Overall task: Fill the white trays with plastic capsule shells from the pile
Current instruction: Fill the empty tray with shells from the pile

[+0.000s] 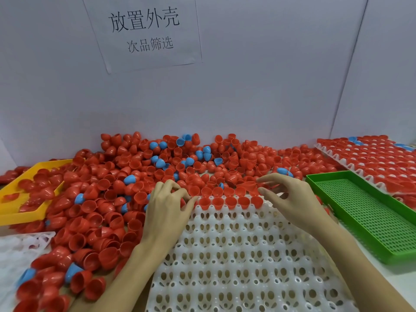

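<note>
A white tray (236,255) with rows of holes lies in front of me. Its far rows hold red capsule shells (230,200), open side up. Behind and to the left spreads a big pile of red shells (126,176) with some blue ones mixed in. My left hand (167,206) rests at the tray's far left corner, its fingertips on a red shell there. At the tray's far right edge my right hand (286,194) pinches a red shell (247,184) between thumb and forefinger.
An empty green perforated tray (369,212) lies on the right. Behind it sits a filled white tray (371,158) of red shells. A yellow tray (20,199) with red shells stands at the left, and another white tray (18,246) lies below it. A wall with a paper sign rises behind.
</note>
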`<state>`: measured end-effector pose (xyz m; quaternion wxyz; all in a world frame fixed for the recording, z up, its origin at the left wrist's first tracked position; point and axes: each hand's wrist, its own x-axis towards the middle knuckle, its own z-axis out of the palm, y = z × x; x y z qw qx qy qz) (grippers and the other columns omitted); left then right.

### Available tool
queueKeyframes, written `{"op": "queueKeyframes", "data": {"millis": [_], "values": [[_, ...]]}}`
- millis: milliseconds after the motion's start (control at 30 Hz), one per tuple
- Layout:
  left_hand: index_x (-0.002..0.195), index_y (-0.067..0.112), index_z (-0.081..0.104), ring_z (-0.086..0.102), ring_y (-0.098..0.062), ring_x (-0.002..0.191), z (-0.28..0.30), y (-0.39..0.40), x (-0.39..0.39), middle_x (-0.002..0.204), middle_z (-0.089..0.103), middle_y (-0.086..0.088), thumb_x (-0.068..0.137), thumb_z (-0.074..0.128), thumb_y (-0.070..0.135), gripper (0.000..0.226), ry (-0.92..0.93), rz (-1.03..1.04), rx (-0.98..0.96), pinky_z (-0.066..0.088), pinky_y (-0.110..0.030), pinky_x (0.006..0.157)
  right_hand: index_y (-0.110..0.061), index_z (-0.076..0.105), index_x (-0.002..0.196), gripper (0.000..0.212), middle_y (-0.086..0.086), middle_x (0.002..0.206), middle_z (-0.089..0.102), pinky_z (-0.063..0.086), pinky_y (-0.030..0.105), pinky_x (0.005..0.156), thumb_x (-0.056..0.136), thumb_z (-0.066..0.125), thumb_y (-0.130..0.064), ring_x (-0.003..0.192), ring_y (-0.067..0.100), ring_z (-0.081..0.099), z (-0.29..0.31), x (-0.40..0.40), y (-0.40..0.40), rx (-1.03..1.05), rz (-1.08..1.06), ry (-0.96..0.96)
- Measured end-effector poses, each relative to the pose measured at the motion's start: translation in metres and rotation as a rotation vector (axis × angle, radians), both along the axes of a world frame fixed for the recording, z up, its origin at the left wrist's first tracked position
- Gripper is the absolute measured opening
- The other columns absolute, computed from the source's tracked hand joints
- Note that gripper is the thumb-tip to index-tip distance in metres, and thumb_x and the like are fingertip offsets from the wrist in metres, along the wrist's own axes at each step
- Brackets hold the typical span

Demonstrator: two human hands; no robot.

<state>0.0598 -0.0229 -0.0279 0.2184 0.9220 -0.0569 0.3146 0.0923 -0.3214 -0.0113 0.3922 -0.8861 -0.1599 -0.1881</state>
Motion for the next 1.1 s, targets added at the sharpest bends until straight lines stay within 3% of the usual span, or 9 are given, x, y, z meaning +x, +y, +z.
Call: {"op": "queueKeyframes", "data": {"millis": [100, 200, 267, 433, 633, 767, 867, 933, 1100], "values": [[0.099, 0.018, 0.077, 0.056, -0.011, 0.104, 0.001, 0.003, 0.000, 0.104, 0.064, 0.009, 0.094, 0.075, 0.023, 0.007, -0.021, -0.070, -0.003, 0.050, -0.029, 0.096, -0.025, 0.075, 0.123, 0.027, -0.010, 0.110, 0.074, 0.062, 0.023, 0.082, 0.096, 0.076, -0.026, 0.094, 0.000, 0.071, -0.001, 0.001, -0.001, -0.003, -0.006, 0.006], [0.124, 0.022, 0.074, 0.053, -0.006, 0.132, 0.000, 0.006, 0.001, 0.134, 0.066, 0.010, 0.103, 0.061, 0.024, 0.024, 0.041, -0.173, 0.056, 0.031, -0.025, 0.114, -0.027, 0.071, 0.128, 0.033, -0.010, 0.114, 0.072, 0.057, 0.013, 0.082, 0.096, 0.076, -0.021, 0.097, -0.002, 0.070, -0.002, 0.002, -0.001, -0.018, -0.012, 0.004], [0.134, 0.024, 0.070, 0.046, -0.004, 0.141, -0.003, 0.009, 0.001, 0.145, 0.060, 0.012, 0.107, 0.053, 0.030, 0.032, 0.090, -0.212, 0.098, 0.023, -0.024, 0.119, -0.027, 0.070, 0.130, 0.034, -0.009, 0.114, 0.072, 0.058, 0.014, 0.083, 0.097, 0.076, -0.020, 0.097, -0.002, 0.070, -0.002, 0.001, 0.000, -0.016, -0.011, 0.001], [0.129, 0.024, 0.072, 0.058, -0.006, 0.125, -0.005, 0.014, 0.000, 0.127, 0.069, 0.013, 0.107, 0.053, 0.028, 0.029, 0.082, -0.217, 0.127, 0.028, -0.022, 0.110, -0.025, 0.071, 0.129, 0.032, -0.008, 0.114, 0.072, 0.061, 0.022, 0.086, 0.097, 0.075, -0.020, 0.097, 0.000, 0.070, -0.002, 0.001, 0.001, -0.019, -0.010, 0.007], [0.123, 0.028, 0.071, 0.050, -0.003, 0.117, -0.003, 0.016, 0.005, 0.120, 0.063, 0.019, 0.106, 0.054, 0.026, 0.023, 0.100, -0.259, 0.128, 0.033, -0.027, 0.107, -0.025, 0.071, 0.128, 0.031, -0.009, 0.116, 0.071, 0.061, 0.023, 0.086, 0.098, 0.074, -0.020, 0.098, 0.000, 0.070, -0.003, -0.001, 0.002, -0.033, -0.007, 0.013], [0.116, 0.024, 0.074, 0.053, -0.005, 0.113, 0.004, 0.015, 0.005, 0.114, 0.065, 0.017, 0.099, 0.068, 0.027, 0.018, 0.035, -0.216, -0.003, 0.036, -0.030, 0.108, -0.025, 0.071, 0.128, 0.031, -0.008, 0.116, 0.072, 0.062, 0.025, 0.086, 0.098, 0.074, -0.021, 0.098, 0.001, 0.070, -0.002, 0.000, 0.002, -0.029, -0.007, 0.010], [0.109, 0.024, 0.077, 0.055, -0.006, 0.111, 0.014, 0.015, 0.002, 0.109, 0.068, 0.017, 0.088, 0.080, 0.037, 0.024, -0.051, -0.183, -0.101, 0.038, -0.030, 0.106, -0.024, 0.071, 0.128, 0.030, -0.008, 0.116, 0.072, 0.063, 0.028, 0.087, 0.098, 0.074, -0.021, 0.098, 0.002, 0.071, -0.002, 0.000, 0.000, -0.021, -0.008, 0.008], [0.112, 0.026, 0.076, 0.056, -0.006, 0.115, 0.020, 0.016, -0.001, 0.113, 0.068, 0.018, 0.086, 0.083, 0.033, 0.028, -0.049, -0.188, -0.146, 0.039, -0.032, 0.109, -0.024, 0.072, 0.128, 0.030, -0.008, 0.116, 0.072, 0.063, 0.028, 0.087, 0.098, 0.074, -0.021, 0.098, 0.002, 0.071, -0.002, 0.000, 0.000, -0.019, -0.009, 0.006], [0.117, 0.027, 0.076, 0.063, 0.002, 0.116, 0.024, 0.018, -0.007, 0.116, 0.068, 0.022, 0.083, 0.083, 0.032, 0.036, 0.010, -0.295, -0.221, 0.045, -0.012, 0.104, -0.024, 0.073, 0.127, 0.029, -0.011, 0.117, 0.072, 0.060, 0.022, 0.087, 0.098, 0.074, -0.021, 0.099, 0.001, 0.070, -0.002, 0.001, 0.000, -0.026, -0.005, 0.010]]}}
